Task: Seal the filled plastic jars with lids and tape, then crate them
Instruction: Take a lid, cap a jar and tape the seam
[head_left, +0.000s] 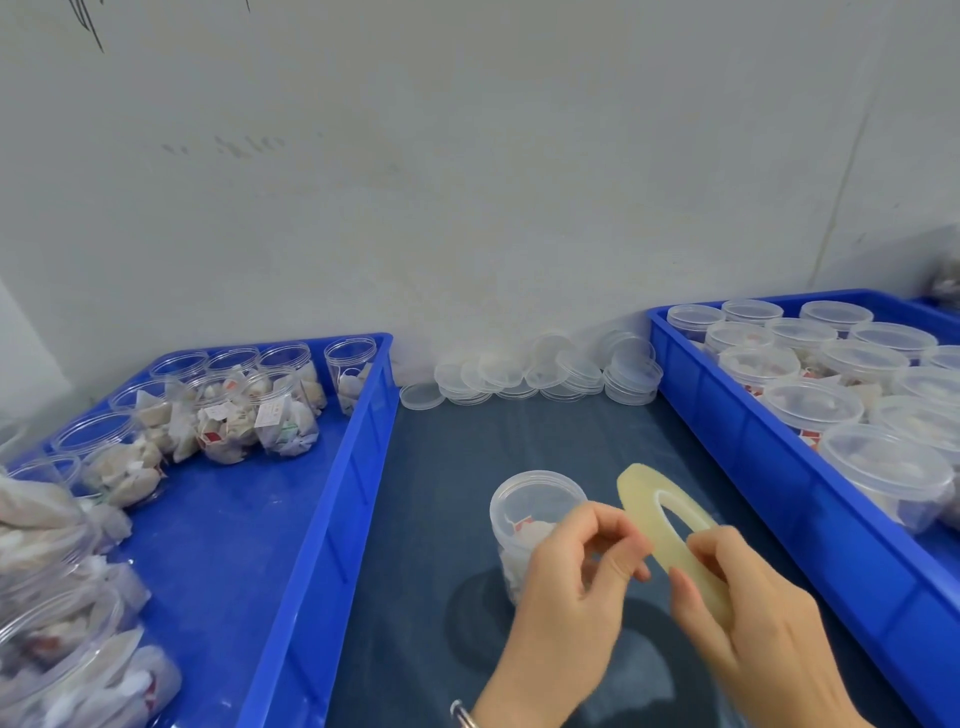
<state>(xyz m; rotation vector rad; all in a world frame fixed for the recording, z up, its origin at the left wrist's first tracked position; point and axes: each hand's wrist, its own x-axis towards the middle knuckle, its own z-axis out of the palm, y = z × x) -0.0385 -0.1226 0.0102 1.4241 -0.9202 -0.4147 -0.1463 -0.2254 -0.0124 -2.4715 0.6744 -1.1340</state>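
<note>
A clear plastic jar (524, 512) with its lid on stands on the dark table (436, 519), filled with white packets. Just in front of it, my left hand (571, 582) pinches at the edge of a thin yellowish tape roll (660, 512). My right hand (748, 618) grips that roll by its near rim and holds it tilted above the table, to the right of the jar.
A blue crate (317, 519) on the left holds several open filled jars (228, 410). Another blue crate (769, 467) on the right holds several lidded jars (810, 410). Loose clear lids (540, 371) are piled by the wall at the back.
</note>
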